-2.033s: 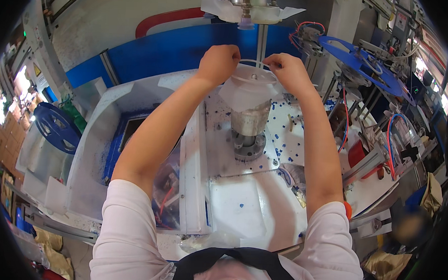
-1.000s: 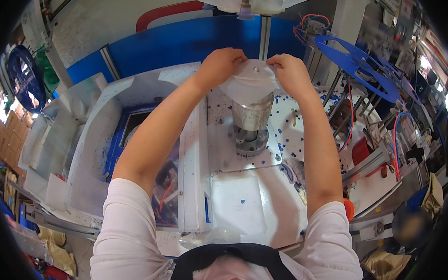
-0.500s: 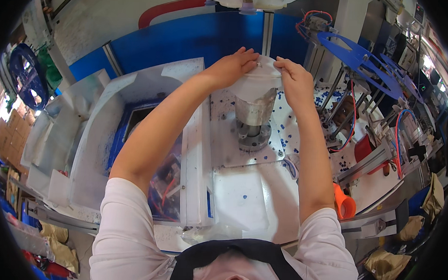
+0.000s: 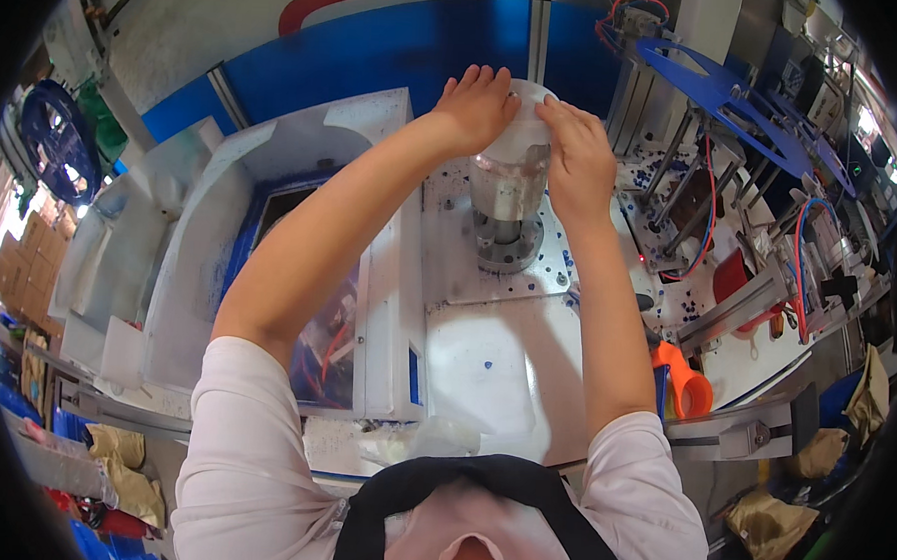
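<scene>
A white translucent plastic tub (image 4: 512, 141) sits in a clear-looking, smudged cylindrical holder (image 4: 507, 190), which stands upright on a round grey metal flange (image 4: 510, 251). My left hand (image 4: 476, 109) lies against the tub's left upper side, fingers stretched and slightly spread, thumb by the rim. Opposite it, my right hand (image 4: 582, 166) rests along the right side with straightened fingers, their tips near the rim. The tub is between both hands. My hands cover parts of its sides.
Left of the holder stands a large white-walled bin (image 4: 394, 268) with a blue lining. Blue slotted discs (image 4: 726, 104) on metal posts rise at the right, with red and blue tubes nearby. An orange pipe piece (image 4: 692, 391) lies near the right edge. Small blue bits dot the white worktop (image 4: 475, 366).
My right hand has gone from pinching the rim to lying flat along the tub's side. My left fingers have spread a little. The whole view has shifted slightly.
</scene>
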`<action>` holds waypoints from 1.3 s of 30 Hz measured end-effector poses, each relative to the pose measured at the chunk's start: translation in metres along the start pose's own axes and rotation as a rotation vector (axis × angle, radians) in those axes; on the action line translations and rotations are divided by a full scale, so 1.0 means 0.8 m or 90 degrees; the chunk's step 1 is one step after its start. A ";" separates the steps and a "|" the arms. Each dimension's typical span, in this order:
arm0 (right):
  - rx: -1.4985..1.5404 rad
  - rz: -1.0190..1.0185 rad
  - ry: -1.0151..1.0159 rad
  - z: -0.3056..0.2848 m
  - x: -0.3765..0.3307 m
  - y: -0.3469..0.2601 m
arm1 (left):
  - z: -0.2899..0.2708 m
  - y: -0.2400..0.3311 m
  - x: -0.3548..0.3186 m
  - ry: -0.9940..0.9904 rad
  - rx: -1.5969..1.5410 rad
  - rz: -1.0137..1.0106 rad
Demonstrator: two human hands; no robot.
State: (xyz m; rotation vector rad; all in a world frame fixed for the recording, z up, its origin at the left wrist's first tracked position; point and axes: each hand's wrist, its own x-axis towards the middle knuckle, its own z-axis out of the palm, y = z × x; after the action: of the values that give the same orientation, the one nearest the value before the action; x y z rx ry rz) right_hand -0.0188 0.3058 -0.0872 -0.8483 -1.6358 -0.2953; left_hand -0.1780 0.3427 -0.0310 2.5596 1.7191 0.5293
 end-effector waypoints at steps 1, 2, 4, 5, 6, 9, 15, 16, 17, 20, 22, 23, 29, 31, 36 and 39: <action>-0.019 -0.009 -0.002 -0.003 0.001 -0.001 | 0.000 0.002 0.000 -0.006 0.014 0.000; -0.028 -0.016 -0.008 -0.003 0.002 -0.002 | 0.000 0.001 0.000 -0.002 0.021 0.002; -0.046 -0.031 -0.020 -0.005 0.005 -0.003 | 0.002 -0.002 0.000 0.006 0.033 0.005; -0.067 -0.044 -0.028 -0.006 0.005 -0.004 | 0.001 0.000 -0.001 -0.002 0.041 0.001; -0.088 -0.056 -0.037 -0.008 0.007 -0.005 | -0.001 0.002 -0.001 -0.011 0.049 -0.004; -0.166 -0.087 -0.063 -0.012 0.007 -0.013 | -0.003 0.008 -0.001 -0.020 0.066 -0.018; -0.253 -0.103 -0.057 -0.006 -0.005 -0.017 | 0.005 0.011 -0.005 0.031 0.039 -0.022; -0.261 -0.103 -0.055 -0.005 -0.008 -0.016 | 0.007 0.011 -0.007 0.050 0.027 -0.018; -0.255 -0.098 -0.052 -0.006 -0.009 -0.015 | 0.010 0.010 -0.007 0.066 0.017 -0.008; -0.233 -0.086 -0.034 -0.003 -0.016 -0.014 | 0.019 0.002 -0.015 0.134 -0.003 0.025; -0.212 -0.086 -0.007 0.004 -0.020 -0.013 | 0.027 -0.002 -0.026 0.211 -0.003 0.052; -0.203 -0.076 -0.004 0.005 -0.022 -0.013 | 0.030 -0.001 -0.028 0.232 -0.004 0.057; -0.065 0.003 0.017 -0.007 -0.025 -0.005 | 0.046 0.009 -0.027 0.373 -0.097 0.099; 0.008 0.072 0.027 -0.031 -0.023 -0.031 | 0.040 0.003 -0.030 0.324 -0.123 0.096; 0.338 0.342 0.021 -0.088 -0.124 -0.078 | 0.027 -0.009 -0.058 0.256 -0.200 0.039; 0.215 0.463 -0.092 -0.115 -0.210 -0.081 | 0.003 -0.005 -0.109 0.197 -0.221 0.034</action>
State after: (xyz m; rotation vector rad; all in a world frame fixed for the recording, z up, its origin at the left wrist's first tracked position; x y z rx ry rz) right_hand 0.0111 0.1428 -0.2035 -1.1477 -1.3435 0.5454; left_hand -0.2105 0.2663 -0.0573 2.3736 1.4694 1.1655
